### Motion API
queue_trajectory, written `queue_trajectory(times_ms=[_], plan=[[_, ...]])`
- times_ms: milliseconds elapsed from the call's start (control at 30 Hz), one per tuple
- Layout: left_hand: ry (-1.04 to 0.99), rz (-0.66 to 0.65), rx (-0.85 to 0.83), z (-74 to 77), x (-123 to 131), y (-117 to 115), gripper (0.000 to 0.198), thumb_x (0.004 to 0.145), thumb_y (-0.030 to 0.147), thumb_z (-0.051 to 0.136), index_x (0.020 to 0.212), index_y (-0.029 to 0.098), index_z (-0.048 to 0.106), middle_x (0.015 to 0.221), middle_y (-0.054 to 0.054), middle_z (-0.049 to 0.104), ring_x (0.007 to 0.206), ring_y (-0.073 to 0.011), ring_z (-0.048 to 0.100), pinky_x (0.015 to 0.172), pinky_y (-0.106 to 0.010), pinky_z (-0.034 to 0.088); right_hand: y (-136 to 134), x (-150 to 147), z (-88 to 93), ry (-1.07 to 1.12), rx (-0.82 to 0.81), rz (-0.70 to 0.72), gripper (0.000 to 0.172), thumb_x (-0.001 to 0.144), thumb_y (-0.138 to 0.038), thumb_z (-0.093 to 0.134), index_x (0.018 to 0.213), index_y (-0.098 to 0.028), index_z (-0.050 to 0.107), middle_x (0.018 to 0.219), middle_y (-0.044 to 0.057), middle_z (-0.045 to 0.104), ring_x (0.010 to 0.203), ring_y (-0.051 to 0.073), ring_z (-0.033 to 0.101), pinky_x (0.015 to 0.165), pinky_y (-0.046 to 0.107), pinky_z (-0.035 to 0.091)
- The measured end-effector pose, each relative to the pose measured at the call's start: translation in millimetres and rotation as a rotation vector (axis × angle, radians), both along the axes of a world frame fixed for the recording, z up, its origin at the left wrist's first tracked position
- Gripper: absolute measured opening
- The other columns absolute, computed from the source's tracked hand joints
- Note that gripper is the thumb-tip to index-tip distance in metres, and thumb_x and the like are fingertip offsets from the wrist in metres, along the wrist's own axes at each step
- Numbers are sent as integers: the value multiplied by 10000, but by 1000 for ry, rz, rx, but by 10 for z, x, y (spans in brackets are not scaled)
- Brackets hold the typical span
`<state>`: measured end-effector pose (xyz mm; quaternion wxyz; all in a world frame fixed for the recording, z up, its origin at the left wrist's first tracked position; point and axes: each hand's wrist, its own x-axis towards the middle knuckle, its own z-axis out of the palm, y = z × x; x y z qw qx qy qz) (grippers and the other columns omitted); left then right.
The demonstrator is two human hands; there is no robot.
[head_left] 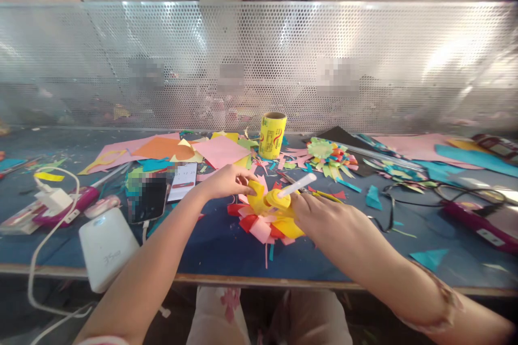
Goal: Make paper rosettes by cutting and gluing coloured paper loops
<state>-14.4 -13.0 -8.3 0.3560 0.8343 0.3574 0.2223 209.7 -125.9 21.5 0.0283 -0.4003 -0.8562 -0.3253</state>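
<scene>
A layered paper flower (261, 229) of red, pink and yellow strips lies near the front of the blue table. My left hand (229, 180) reaches in from the left, its fingers closed on a yellow paper petal (256, 198) at the flower's upper side. From the right, my right hand (313, 213) grips what looks like a yellow glue gun (278, 200), held over the flower. A white glue stick (298, 185) juts up from it to the right. The gun's nozzle is hidden, as are most of my right fingers. Scissors with yellow handles (327, 195) lie just beyond that hand.
A yellow cardboard tube (272, 136) stands behind the flower. Finished-looking paper flowers (329, 155) and coloured sheets (222, 152) lie around it. Left are phones (149, 202), a white power bank (108, 248) and cables. Eyeglasses (388, 213) lie right. A perforated metal screen (182, 64) rises behind.
</scene>
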Motion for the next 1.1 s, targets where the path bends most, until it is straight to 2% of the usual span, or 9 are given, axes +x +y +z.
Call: queue_trajectory(times_ms=[167,433,667,833,1100], plan=[[-16,-14,-24,-26,-4,-3,322,686,278,643,993,182,656,906,-51,655,766,-138,584,660,-235,455,-7,-55,37,-89,-66,-110,239,713,-59,489,910,-169,565,750,35,601,594,133,545,461,269,291],[0,20,-29,20,-9,-40,312,671,292,660,961,178,663,900,-51,657,765,-144,587,651,-238,455,8,-53,-1,-58,-34,-120,185,740,-97,470,887,-166,556,714,32,596,541,113,504,458,260,267],[6,14,-27,9,-32,-37,323,671,313,660,969,188,663,901,-47,659,771,-143,587,669,-242,452,2,-22,-25,0,-3,-72,269,711,-18,447,931,-146,535,685,17,595,533,115,542,455,252,301],[11,42,-31,55,-19,-68,305,673,284,653,956,171,661,876,-50,660,760,-146,588,651,-241,455,-3,-5,-48,40,1,-77,325,712,-9,443,1005,-124,525,754,35,621,567,120,568,464,248,340],[0,36,-63,34,-39,-64,292,682,272,638,956,170,657,906,-58,664,766,-154,604,664,-256,468,-5,-89,27,-16,66,-21,292,697,24,428,908,-130,559,718,43,614,568,128,569,482,250,349]])
